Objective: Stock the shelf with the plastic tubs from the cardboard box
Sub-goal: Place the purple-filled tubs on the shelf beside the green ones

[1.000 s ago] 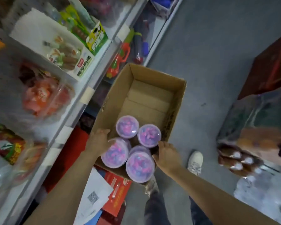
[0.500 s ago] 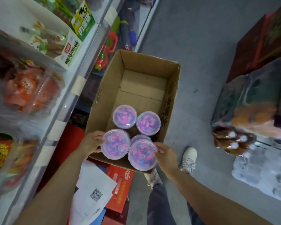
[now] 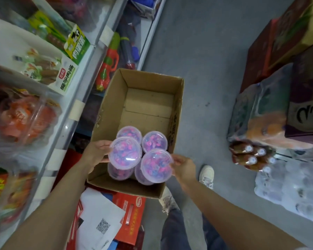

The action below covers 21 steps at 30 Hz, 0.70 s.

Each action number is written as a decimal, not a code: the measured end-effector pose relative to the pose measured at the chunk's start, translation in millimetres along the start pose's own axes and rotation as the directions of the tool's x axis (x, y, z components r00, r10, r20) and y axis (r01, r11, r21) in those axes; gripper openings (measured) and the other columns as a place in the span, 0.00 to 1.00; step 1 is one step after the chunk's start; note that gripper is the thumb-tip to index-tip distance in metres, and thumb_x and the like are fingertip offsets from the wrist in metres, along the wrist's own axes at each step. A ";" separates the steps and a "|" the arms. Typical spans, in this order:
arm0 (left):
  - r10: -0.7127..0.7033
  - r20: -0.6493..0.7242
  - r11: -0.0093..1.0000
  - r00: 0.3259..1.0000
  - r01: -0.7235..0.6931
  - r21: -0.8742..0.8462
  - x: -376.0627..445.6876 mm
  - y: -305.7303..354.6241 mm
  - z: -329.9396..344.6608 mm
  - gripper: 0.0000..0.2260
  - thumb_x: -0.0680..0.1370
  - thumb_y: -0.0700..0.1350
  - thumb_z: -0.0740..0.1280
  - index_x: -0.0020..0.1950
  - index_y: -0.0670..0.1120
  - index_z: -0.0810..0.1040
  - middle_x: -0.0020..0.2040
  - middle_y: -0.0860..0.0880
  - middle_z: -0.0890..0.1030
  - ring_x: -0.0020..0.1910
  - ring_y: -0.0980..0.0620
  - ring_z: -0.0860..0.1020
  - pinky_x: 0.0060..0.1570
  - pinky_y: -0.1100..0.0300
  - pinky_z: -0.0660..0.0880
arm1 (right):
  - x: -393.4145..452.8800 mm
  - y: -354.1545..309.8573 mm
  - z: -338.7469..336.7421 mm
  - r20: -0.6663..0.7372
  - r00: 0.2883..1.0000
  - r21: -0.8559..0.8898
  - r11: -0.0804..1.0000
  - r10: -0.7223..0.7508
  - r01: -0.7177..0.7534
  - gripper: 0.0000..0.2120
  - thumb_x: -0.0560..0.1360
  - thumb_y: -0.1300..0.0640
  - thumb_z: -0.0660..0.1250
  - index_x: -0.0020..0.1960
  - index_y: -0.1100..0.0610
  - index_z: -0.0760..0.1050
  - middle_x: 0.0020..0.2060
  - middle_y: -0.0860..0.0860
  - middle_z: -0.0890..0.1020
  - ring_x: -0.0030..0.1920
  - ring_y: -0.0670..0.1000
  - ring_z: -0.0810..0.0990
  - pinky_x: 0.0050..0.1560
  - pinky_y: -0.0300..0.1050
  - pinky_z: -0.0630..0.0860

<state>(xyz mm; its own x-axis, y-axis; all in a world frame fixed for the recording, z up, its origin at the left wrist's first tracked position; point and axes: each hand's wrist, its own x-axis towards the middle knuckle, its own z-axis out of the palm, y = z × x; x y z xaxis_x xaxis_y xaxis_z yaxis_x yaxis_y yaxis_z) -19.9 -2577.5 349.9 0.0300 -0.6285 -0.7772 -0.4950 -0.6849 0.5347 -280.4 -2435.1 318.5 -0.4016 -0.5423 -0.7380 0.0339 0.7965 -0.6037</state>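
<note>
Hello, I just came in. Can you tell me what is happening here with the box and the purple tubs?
A person is unpacking a cardboard box beside a store shelf. The left hand grips one tub and the right hand grips another tub, both raised near the box's rim. Two more tubs sit deeper in the box, and others seem to lie under the lifted ones. The far half of the box is bare cardboard. No such tub shows on the shelf.

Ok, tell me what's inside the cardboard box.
The cardboard box holds two tubs at the back; each hand grips a tub near the front. The far end shows bare floor. Anything beneath the tubs is hidden.
</note>
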 end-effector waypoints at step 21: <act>0.443 -0.095 0.886 0.891 -0.452 -0.106 -98.5 425.4 87.7 0.08 0.76 0.34 0.68 0.53 0.39 0.80 0.46 0.42 0.82 0.42 0.48 0.81 0.31 0.59 0.81 | 42.1 -346.5 -302.5 -0.128 0.956 0.322 0.901 -0.263 0.291 0.14 0.68 0.75 0.67 0.52 0.65 0.79 0.46 0.62 0.82 0.36 0.56 0.81 0.30 0.47 0.82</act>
<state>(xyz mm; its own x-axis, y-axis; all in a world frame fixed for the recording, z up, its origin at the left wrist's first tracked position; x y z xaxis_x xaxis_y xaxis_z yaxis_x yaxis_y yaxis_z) -309.6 -2774.6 624.9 -0.1097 -0.8988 -0.4243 -0.3599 -0.3620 0.8599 -585.9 -2653.0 587.8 -0.5098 -0.6941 -0.5083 0.2082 0.4738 -0.8557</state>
